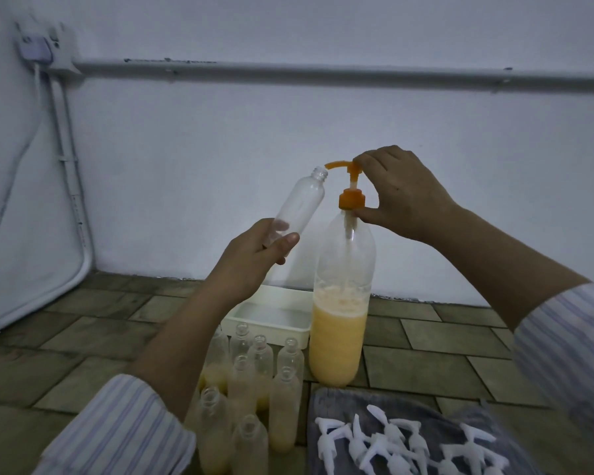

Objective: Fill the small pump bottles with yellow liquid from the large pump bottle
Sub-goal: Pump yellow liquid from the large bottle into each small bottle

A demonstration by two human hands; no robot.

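Dim tiled floor (436,341); left hand (251,258) fingers grasp empty bottle (297,207), right hand (402,193) fingers pinch pump (348,186).

head-worn view, facing forward-down (close, wide-angle)

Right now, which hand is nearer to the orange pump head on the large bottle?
Right. The right hand is on the orange pump head, fingers on its top and thumb under the collar. The left hand is lower and to the left, holding the empty small bottle up to the spout.

Both bare forearms emerge from loose sleeves (124,430), seemingly white with thin lilac-blue stripes, pushed back
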